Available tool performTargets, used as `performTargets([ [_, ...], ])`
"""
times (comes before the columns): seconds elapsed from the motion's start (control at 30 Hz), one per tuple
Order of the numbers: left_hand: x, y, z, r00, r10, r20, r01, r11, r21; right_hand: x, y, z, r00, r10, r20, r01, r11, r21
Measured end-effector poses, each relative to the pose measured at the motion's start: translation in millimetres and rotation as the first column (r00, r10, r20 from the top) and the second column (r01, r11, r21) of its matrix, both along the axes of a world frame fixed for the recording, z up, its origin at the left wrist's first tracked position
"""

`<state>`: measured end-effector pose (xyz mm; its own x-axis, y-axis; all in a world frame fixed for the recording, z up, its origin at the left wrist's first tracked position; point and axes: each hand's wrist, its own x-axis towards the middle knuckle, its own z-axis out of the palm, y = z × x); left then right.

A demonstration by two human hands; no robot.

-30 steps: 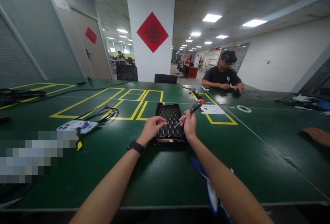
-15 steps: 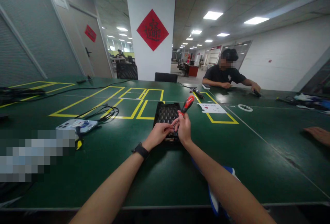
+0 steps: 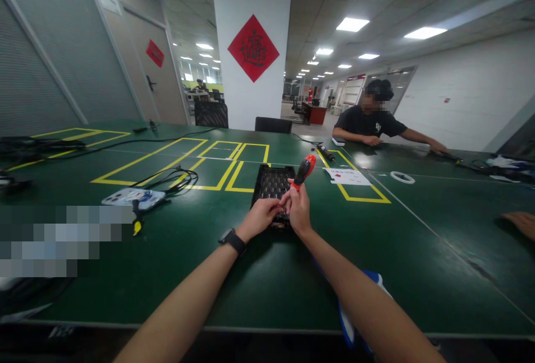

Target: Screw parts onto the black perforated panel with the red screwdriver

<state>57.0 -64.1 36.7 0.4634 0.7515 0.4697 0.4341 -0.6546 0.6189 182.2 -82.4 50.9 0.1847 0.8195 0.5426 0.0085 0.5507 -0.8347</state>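
Note:
A screwdriver (image 3: pixel 306 168) with a red and black handle slants up out of my right hand (image 3: pixel 299 211), whose fingers are wrapped around it. My left hand (image 3: pixel 262 217) is closed in a pinch beside the right fingers, near the screwdriver's lower end. What the left fingertips hold is too small to make out. Both hands are over the near part of a black tray-like case (image 3: pixel 273 180) with a patterned inside. The hands hide the case's near part and the screwdriver's tip.
The green table (image 3: pixel 179 290) carries yellow tape outlines. A phone (image 3: pixel 136 198) and black cables (image 3: pixel 184 178) lie on the left. Right of the case are a paper sheet (image 3: pixel 349 177), a dark tool (image 3: pixel 326 153) and a white ring (image 3: pixel 402 177). A co-worker (image 3: pixel 374 117) sits across.
My hands keep nearly the same pose over the case. The co-worker's arm has stretched farther to the right across the table. The whole view has shifted slightly.

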Motion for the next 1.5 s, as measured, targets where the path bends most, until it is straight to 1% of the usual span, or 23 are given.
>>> performTargets([
  [0.07,0.4,-0.2,0.5,1.000,0.012,0.012,-0.012,1.000,0.017,-1.0,-0.5,-0.1,1.000,-0.011,0.010,0.011,1.000,0.004],
  [0.2,1.1,1.2,-1.5,0.994,0.104,0.022,-0.104,0.994,0.039,-2.4,-1.0,-0.7,1.000,-0.015,0.021,0.015,1.000,0.000],
  [0.27,0.7,2.2,-3.1,0.993,0.118,0.010,-0.119,0.992,0.040,-2.7,-0.9,-0.6,1.000,-0.006,0.026,0.006,1.000,-0.005],
  [0.33,-0.1,2.9,-4.1,0.994,0.107,0.004,-0.107,0.994,0.038,-2.6,-0.5,-0.2,1.000,-0.002,0.027,0.002,1.000,-0.006],
  [0.5,-0.8,1.7,-1.7,1.000,0.004,0.006,-0.004,0.999,0.042,-2.3,0.0,0.6,0.999,0.014,0.042,-0.014,1.000,0.000],
  [0.57,-0.3,0.3,-0.2,1.000,-0.014,0.009,0.014,0.999,0.047,-2.1,0.0,0.3,0.999,0.011,0.046,-0.011,1.000,0.009],
  [0.63,0.6,-0.7,0.3,1.000,0.017,0.012,-0.018,0.999,0.051,-1.9,0.1,-0.3,0.999,0.001,0.039,-0.002,1.000,0.015],
  [0.73,1.7,-0.3,-1.3,0.994,0.107,0.020,-0.108,0.993,0.041,-1.7,0.5,-1.1,1.000,-0.002,0.022,0.002,1.000,0.006],
  [0.8,1.8,1.1,-2.9,0.992,0.128,0.022,-0.129,0.991,0.025,-1.5,0.7,-1.0,1.000,0.003,0.008,-0.003,1.000,-0.002],
  [0.93,0.2,2.9,-3.6,0.997,0.075,0.031,-0.075,0.997,0.015,-1.0,-0.1,0.5,1.000,0.024,-0.019,-0.024,1.000,0.001],
  [1.13,-2.0,1.1,2.1,1.000,0.006,0.007,-0.006,1.000,0.011,0.9,0.1,1.2,0.996,0.061,-0.069,-0.063,0.998,-0.029],
  [1.23,-1.4,0.0,3.9,0.999,-0.017,0.030,0.017,1.000,-0.015,0.7,1.1,0.6,0.996,0.045,-0.073,-0.048,0.998,-0.037],
  [1.3,-0.4,-0.3,3.8,0.999,-0.010,0.048,0.011,1.000,-0.020,0.1,1.6,0.3,0.997,0.029,-0.070,-0.031,0.999,-0.033],
  [1.37,0.7,0.0,2.7,0.998,0.029,0.050,-0.028,0.999,-0.026,-0.4,1.8,0.1,0.997,0.028,-0.070,-0.030,0.999,-0.031],
  [1.43,1.3,0.9,0.9,0.997,0.069,0.045,-0.067,0.997,-0.037,-0.5,1.8,-0.3,0.997,0.041,-0.066,-0.044,0.998,-0.035],
  [1.5,1.0,1.8,-0.6,0.996,0.073,0.048,-0.072,0.997,-0.040,-0.1,1.6,-0.8,0.996,0.060,-0.061,-0.062,0.997,-0.036],
])
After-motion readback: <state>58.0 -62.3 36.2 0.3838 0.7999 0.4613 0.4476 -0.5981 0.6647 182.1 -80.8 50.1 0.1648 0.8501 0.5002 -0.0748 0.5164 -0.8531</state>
